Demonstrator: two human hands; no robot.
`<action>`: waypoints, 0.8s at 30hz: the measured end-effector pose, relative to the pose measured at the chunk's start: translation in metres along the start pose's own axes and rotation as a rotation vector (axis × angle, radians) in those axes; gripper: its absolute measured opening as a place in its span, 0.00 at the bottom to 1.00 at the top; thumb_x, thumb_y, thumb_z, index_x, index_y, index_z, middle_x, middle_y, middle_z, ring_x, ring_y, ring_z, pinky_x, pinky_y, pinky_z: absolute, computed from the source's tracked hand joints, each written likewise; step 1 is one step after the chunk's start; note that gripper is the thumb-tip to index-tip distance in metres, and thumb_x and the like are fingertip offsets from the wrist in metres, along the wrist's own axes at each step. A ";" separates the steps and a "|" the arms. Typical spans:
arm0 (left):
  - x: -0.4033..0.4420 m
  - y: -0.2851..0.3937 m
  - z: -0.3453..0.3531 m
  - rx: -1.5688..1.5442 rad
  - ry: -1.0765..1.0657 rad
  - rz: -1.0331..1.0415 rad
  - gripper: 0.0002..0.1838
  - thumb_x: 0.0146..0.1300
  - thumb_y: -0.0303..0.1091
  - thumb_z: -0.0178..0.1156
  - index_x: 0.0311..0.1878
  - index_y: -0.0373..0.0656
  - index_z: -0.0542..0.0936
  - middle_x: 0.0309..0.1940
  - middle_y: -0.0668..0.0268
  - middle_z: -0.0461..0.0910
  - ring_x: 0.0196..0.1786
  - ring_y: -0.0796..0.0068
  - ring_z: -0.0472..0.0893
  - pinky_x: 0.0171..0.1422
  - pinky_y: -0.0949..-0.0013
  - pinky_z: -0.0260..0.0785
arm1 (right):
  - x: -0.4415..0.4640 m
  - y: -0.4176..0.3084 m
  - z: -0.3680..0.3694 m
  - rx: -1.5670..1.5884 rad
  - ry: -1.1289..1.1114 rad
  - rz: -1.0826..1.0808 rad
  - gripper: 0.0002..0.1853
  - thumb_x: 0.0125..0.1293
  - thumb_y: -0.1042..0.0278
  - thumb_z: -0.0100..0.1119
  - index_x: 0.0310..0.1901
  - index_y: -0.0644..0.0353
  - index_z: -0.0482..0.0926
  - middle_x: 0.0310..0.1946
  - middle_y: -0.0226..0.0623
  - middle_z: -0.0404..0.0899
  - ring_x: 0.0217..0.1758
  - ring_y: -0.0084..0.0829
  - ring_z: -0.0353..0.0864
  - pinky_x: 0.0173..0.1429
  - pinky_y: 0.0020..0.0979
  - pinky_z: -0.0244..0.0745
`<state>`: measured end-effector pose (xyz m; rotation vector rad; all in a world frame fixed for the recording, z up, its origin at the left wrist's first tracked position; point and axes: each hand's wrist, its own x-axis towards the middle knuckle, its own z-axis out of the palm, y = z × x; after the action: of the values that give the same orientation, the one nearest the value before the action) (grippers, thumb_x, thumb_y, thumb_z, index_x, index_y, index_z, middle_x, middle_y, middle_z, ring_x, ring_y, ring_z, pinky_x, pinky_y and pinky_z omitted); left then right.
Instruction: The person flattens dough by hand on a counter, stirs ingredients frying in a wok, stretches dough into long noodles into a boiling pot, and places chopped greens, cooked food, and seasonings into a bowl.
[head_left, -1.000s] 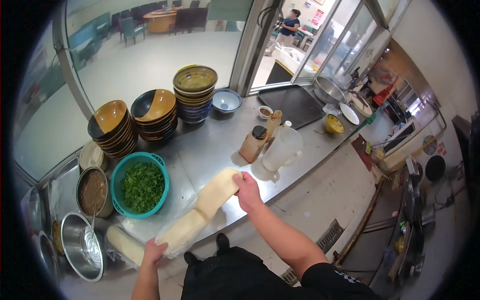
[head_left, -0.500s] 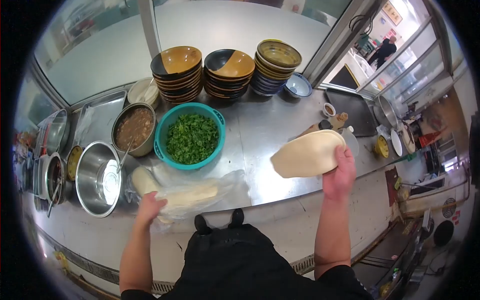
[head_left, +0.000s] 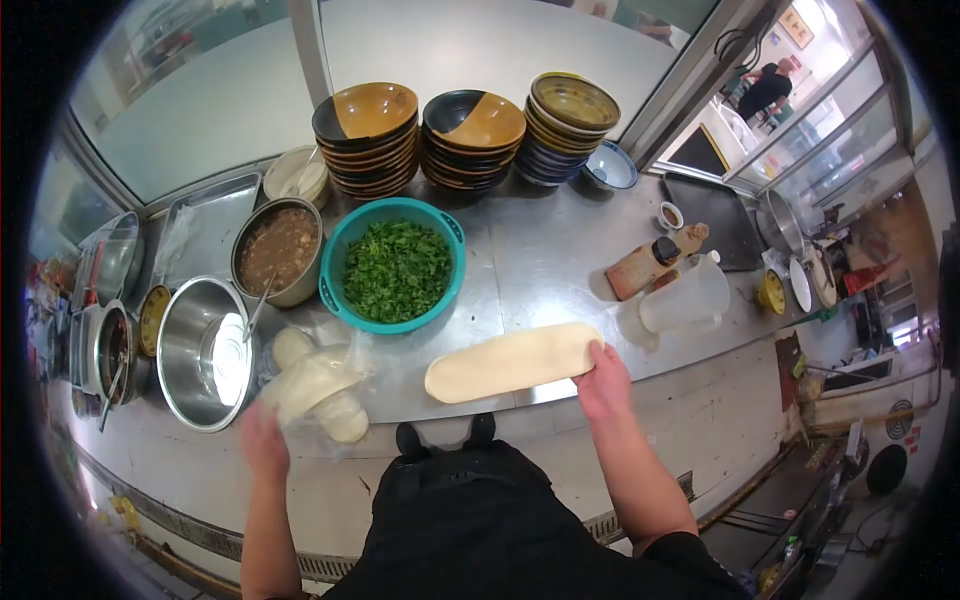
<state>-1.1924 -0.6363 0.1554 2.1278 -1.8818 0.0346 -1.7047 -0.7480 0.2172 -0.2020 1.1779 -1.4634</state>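
Observation:
A long, flat strip of pale dough point(head_left: 510, 363) stretches across the front of the steel counter. My right hand point(head_left: 604, 384) pinches its right end, thumb on top. My left hand point(head_left: 266, 442) is at the lower left edge of a clear plastic sheet point(head_left: 318, 382); motion smears its fingers, so their grip does not show. Rounded dough pieces point(head_left: 346, 419) lie partly under this plastic, and another pale dough piece point(head_left: 292, 347) shows at its upper side.
Behind the dough stands a teal basin point(head_left: 457, 262) of chopped greens. A steel bowl point(head_left: 180, 400), a pot of brown filling point(head_left: 278, 250) and stacked bowls point(head_left: 370, 150) surround it. Rightward are a brown-capped bottle point(head_left: 636, 270) and a translucent jug point(head_left: 688, 298). A person point(head_left: 765, 90) is beyond the window.
My right hand has brought the dough strip left and down to counter level, and it now looks longer. My left hand has moved left and down, and the plastic is bunched leftward, exposing dough.

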 end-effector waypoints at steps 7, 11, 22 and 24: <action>-0.095 -0.046 0.021 0.085 -0.325 0.482 0.13 0.49 0.25 0.57 0.40 0.45 0.78 0.45 0.57 0.76 0.52 0.53 0.73 0.54 0.55 0.67 | 0.078 0.062 -0.128 -0.815 0.301 -0.178 0.19 0.64 0.67 0.53 0.54 0.67 0.68 0.49 0.43 0.73 0.51 0.37 0.74 0.54 0.35 0.70; -0.074 -0.016 0.009 -0.138 -0.367 0.093 0.16 0.46 0.30 0.59 0.42 0.43 0.77 0.43 0.55 0.75 0.49 0.50 0.73 0.54 0.55 0.66 | 0.068 0.065 -0.118 -1.252 0.304 -0.368 0.20 0.60 0.71 0.56 0.53 0.68 0.69 0.50 0.48 0.72 0.53 0.41 0.72 0.58 0.37 0.67; -0.002 0.105 0.079 -0.208 -0.530 0.604 0.22 0.53 0.37 0.61 0.50 0.40 0.75 0.56 0.52 0.70 0.61 0.49 0.67 0.67 0.52 0.55 | 0.056 0.083 -0.089 -1.617 0.173 -0.511 0.28 0.51 0.67 0.63 0.54 0.68 0.68 0.51 0.54 0.69 0.56 0.52 0.66 0.62 0.44 0.61; -0.012 0.108 0.079 -0.252 -0.390 0.667 0.19 0.52 0.36 0.60 0.47 0.39 0.76 0.54 0.52 0.72 0.58 0.48 0.69 0.64 0.52 0.59 | 0.061 0.079 -0.099 -1.611 0.158 -0.474 0.29 0.48 0.66 0.65 0.52 0.67 0.70 0.50 0.54 0.70 0.55 0.52 0.67 0.61 0.43 0.63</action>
<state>-1.3129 -0.6542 0.0993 1.3354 -2.5764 -0.4762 -1.7412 -0.7295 0.0825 -1.5364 2.3030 -0.5309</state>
